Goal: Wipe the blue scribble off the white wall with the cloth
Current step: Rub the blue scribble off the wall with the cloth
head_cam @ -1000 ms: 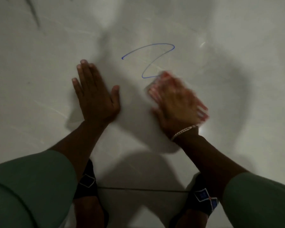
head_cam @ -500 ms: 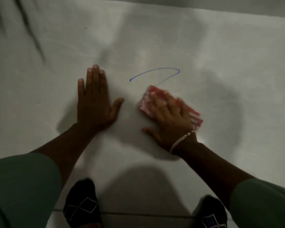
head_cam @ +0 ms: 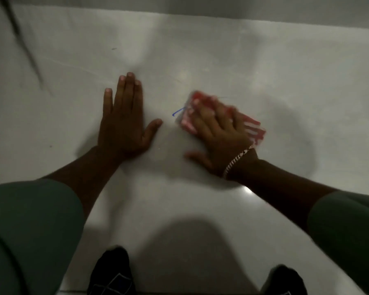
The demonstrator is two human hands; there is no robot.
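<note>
R hand point(head_cam: 219, 139) lies flat on a red-and-white cloth point(head_cam: 251, 126), fingers spread and pressing it against the white wall point(head_cam: 285, 67). It's a press w/ the palm and fingers on top, not a clench: no fingers curl round the fabric, and the thumb sticks out to the lower left, on bare wall. Hand and cloth are both motion-blurred. Cloth edges show past the fingertips at upper left and past the back of the hand at right, near the wrist. A silver chain bracelet point(head_cam: 237, 161) sits on that wrist.

L hand point(head_cam: 124, 122) is open, palm flat on the wall, holding nothing; four fingers close together pointing up, thumb out to the right toward the cloth. The two hands are near each other but apart.

Blue scribble point(head_cam: 178, 112): only a short hooked stroke is visible, in the gap betw. the L thumb tip and the cloth's left edge. Its upper end runs up to the cloth edge, just beside the R fingertips; can't tell whether more of it lies under the fabric.

Both forearms are bare, w/ green sleeves point(head_cam: 30, 231) at lower left and lower right. At the bottom, two feet in black socks point(head_cam: 111, 273) w/ a pale diamond outline, where the wall meets the floor. Lighting is dim; shadows of the arms and head fall on the wall.
</note>
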